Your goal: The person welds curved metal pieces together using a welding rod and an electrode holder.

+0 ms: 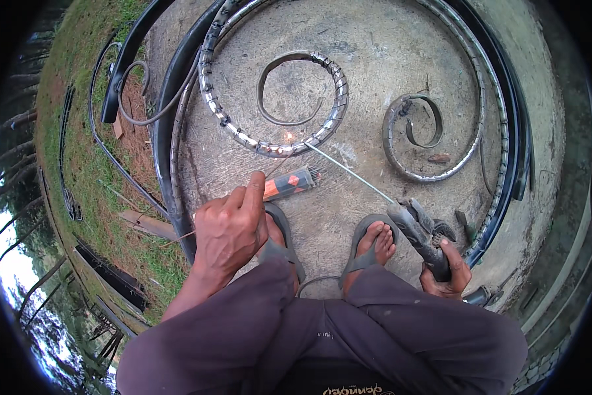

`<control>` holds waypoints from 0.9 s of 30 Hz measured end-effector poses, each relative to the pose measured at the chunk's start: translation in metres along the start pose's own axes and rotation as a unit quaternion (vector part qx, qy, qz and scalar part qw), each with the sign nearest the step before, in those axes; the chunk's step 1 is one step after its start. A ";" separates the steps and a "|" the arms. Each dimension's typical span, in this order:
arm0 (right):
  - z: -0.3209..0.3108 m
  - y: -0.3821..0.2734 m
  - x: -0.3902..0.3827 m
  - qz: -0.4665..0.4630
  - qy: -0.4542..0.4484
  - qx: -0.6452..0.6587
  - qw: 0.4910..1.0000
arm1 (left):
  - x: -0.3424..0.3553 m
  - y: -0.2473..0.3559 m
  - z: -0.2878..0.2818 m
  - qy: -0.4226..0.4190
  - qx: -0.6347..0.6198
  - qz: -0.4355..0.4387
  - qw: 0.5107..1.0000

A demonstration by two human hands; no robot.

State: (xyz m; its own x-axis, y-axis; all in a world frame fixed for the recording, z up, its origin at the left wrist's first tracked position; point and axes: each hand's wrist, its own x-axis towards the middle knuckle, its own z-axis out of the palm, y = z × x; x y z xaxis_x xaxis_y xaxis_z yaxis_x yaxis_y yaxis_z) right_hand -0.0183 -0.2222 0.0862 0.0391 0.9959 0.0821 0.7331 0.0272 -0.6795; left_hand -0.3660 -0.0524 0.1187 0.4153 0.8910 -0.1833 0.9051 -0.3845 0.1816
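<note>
My right hand is wrapped round the dark handle of a welding electrode holder. Clamped in its jaws, a pale welding rod slants up and left, its tip at the lower curve of a scroll of bent metal strip. A small orange glow shows beside that tip. My left hand is closed, index finger stretched forward, on a thin brown metal rod whose far end reaches the scroll near the glow. Just beyond this hand lies an orange and black pack of welding rods, its rod ends showing.
A smaller spiral end of bent strip lies on the concrete to the right. Dark curved bars bow round the left and far right. Cable loops over the grass. My sandalled feet stand close to the work.
</note>
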 end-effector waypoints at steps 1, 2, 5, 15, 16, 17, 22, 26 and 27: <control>0.000 -0.001 0.000 0.000 0.001 -0.003 1.000 | 0.000 0.000 0.001 -0.001 -0.003 0.002 1.000; 0.000 -0.001 0.001 0.001 0.002 -0.006 1.000 | 0.001 0.000 0.001 -0.002 -0.006 0.003 1.000; -0.001 -0.002 0.001 0.012 -0.010 0.006 1.000 | -0.001 -0.001 0.001 0.010 -0.007 0.002 1.000; -0.001 -0.004 0.010 -0.017 -0.023 0.012 1.000 | 0.000 0.000 0.001 0.004 -0.010 -0.004 1.000; -0.001 -0.005 0.011 -0.016 -0.027 0.015 0.999 | 0.000 0.001 -0.001 0.003 -0.009 -0.008 1.000; -0.001 -0.005 0.012 -0.015 -0.030 0.018 0.999 | -0.001 0.001 -0.002 0.001 -0.008 -0.012 1.000; -0.002 -0.004 0.009 -0.009 -0.032 0.010 0.999 | 0.000 -0.002 0.006 -0.002 -0.017 0.006 1.000; -0.003 -0.003 0.008 -0.003 -0.043 0.018 0.999 | 0.000 -0.003 0.004 -0.022 -0.031 0.008 0.999; -0.002 -0.005 0.013 -0.012 -0.045 0.035 0.998 | -0.006 -0.003 -0.008 -0.022 -0.016 -0.006 1.000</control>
State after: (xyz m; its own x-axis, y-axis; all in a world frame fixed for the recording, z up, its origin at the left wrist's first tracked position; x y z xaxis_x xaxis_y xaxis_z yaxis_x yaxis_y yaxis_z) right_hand -0.0201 -0.2094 0.0915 -0.0418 0.9985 0.0357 0.6832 0.0546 -0.7282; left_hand -0.3717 -0.0544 0.1273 0.4091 0.8838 -0.2272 0.9068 -0.3659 0.2093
